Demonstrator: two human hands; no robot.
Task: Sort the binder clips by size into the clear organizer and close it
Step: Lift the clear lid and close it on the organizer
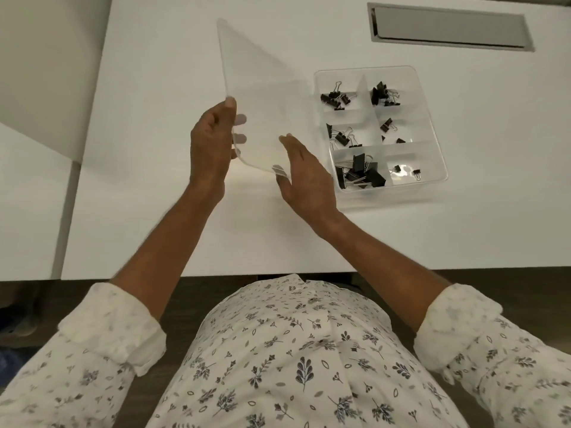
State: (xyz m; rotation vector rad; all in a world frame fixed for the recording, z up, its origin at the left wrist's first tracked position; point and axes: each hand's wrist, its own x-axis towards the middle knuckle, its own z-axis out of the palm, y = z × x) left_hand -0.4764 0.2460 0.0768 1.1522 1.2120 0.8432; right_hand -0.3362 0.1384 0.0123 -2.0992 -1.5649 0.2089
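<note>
The clear organizer (pixel 429 118) sits uncovered on the white table, right of centre, with black binder clips (pixel 360 173) grouped in its six compartments. Its clear lid (pixel 262 88) is lifted off the table, tilted, just left of the organizer. My left hand (pixel 211 143) grips the lid's left edge, thumb on top and fingers showing through the plastic underneath. My right hand (pixel 304 177) lies with straight fingers against the lid's near corner, its thumb under the edge.
A grey metal cable slot (pixel 448 26) is set into the table (pixel 154 211) at the back right. A seam to a neighbouring table runs down the left. The table's front edge is close to my body.
</note>
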